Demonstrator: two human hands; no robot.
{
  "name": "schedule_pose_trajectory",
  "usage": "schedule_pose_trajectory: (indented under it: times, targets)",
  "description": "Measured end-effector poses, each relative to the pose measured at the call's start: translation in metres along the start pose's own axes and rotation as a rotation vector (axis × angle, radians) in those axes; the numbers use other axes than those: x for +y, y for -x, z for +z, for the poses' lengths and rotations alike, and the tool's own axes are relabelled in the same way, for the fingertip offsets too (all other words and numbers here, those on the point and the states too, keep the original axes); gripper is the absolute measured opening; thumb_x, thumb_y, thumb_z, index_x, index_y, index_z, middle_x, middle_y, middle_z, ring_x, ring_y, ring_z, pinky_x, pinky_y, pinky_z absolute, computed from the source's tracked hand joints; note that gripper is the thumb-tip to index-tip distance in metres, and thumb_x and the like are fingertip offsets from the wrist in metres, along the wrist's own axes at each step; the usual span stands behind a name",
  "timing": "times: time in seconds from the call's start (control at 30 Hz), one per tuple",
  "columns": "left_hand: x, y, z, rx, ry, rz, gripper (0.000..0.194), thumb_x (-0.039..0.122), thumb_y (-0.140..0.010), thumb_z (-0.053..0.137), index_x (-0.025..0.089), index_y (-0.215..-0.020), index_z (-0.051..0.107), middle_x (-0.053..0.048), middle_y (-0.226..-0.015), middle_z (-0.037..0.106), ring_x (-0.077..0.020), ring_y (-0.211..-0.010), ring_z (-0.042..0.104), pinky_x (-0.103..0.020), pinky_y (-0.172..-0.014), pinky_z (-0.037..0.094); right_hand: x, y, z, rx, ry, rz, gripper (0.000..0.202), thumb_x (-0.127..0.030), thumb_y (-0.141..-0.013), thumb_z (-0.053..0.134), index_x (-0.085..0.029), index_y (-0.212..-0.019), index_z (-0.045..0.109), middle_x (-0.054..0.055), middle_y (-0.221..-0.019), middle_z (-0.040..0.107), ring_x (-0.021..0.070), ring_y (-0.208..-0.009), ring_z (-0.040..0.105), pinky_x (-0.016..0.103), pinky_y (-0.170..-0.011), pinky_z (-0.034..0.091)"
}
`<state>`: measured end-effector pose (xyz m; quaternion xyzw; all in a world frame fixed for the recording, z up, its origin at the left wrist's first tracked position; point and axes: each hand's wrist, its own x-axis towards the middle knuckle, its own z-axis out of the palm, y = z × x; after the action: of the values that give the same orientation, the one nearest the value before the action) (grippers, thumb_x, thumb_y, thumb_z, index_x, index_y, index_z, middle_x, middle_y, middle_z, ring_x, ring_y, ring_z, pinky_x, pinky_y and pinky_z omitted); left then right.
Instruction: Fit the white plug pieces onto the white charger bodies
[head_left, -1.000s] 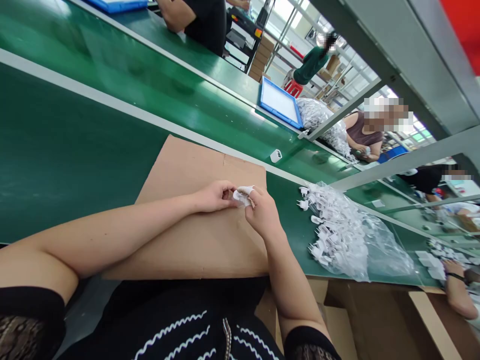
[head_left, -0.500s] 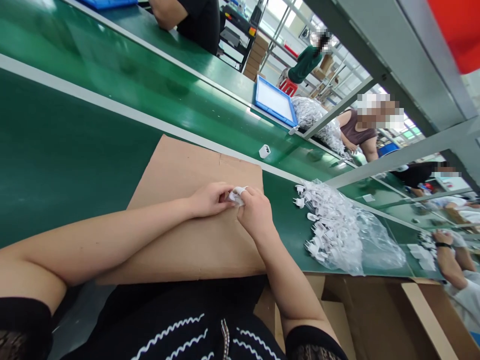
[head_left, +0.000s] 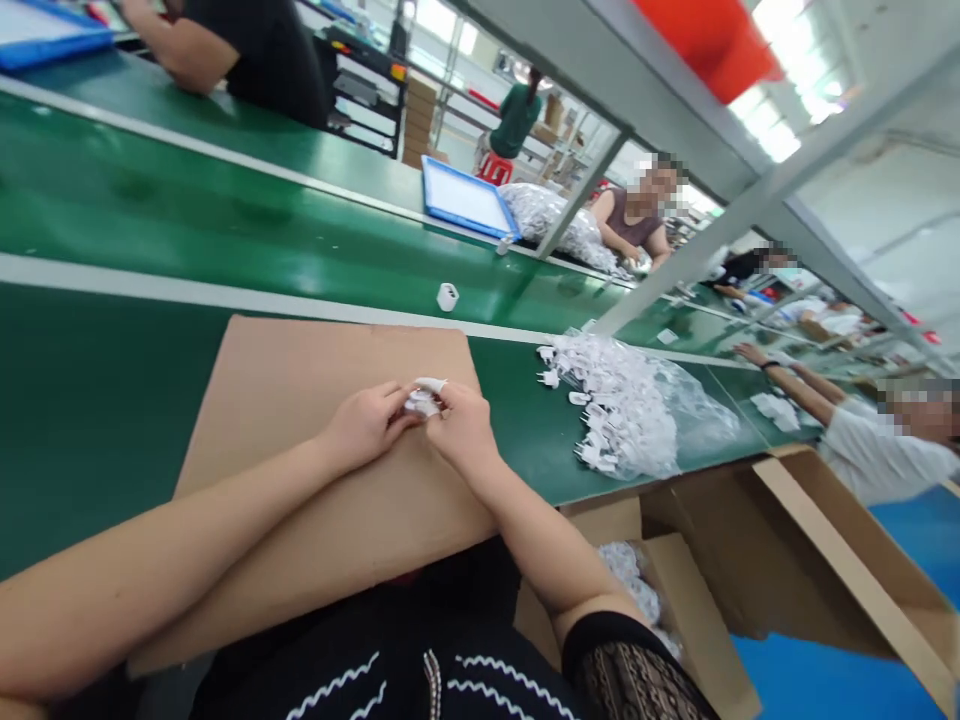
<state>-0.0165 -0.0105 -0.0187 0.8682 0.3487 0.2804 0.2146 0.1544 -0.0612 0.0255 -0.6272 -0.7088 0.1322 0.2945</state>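
Above the cardboard sheet (head_left: 300, 370), my left hand (head_left: 367, 420) and my right hand (head_left: 463, 425) meet, their fingers closed on a small white charger plug (head_left: 422, 403). Fingers hide much of the plug, so its exact shape is unclear. A white cover (head_left: 431, 384) wraps a finger of my right hand. To the right of that hand lies a heap of white charger plugs (head_left: 630, 410), spilling out of a clear plastic bag (head_left: 701, 405). Several show metal pins.
A single white adapter (head_left: 448, 297) stands on the green conveyor (head_left: 337, 235) beyond the pale rail. Cardboard boxes (head_left: 720, 560) stand below the table at right, one with bagged white items (head_left: 634, 580). A metal post (head_left: 675, 255) rises past the heap. Co-workers sit across and at right.
My view has turned to the right, so the scene sits further left, and more of the boxes and a co-worker at right show. Both hands still hold the plug together.
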Motion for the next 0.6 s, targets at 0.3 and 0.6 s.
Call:
schedule_pose_trajectory:
  times: [0.3,0.6]
  targets:
    - [0.001,-0.003,-0.009,-0.015,0.007,-0.032,0.052,0.057,-0.093,0.047,0.020,-0.126,0.062,-0.008,-0.103,0.070,-0.0217,-0.081,0.065,-0.032,-0.075,0.051,0.080,0.051,-0.032,0.286,0.112,0.155,0.066,-0.039,-0.091,0.059,-0.013,-0.149,0.043,0.019,-0.154,0.042,0.0307,-0.143,0.037,0.047,-0.117,0.030]
    - [-0.023,-0.008,-0.004,-0.053,0.053,-0.105,0.050,0.062,-0.087,0.056,0.026,-0.121,0.065,-0.003,-0.115,0.070,-0.0216,-0.084,0.066,-0.031,-0.074,0.054,0.167,0.109,-0.119,0.276,0.653,0.972,0.077,-0.062,-0.091,0.050,0.000,-0.136,0.053,0.032,-0.150,0.037,0.0506,-0.145,0.018,0.062,-0.114,0.014]
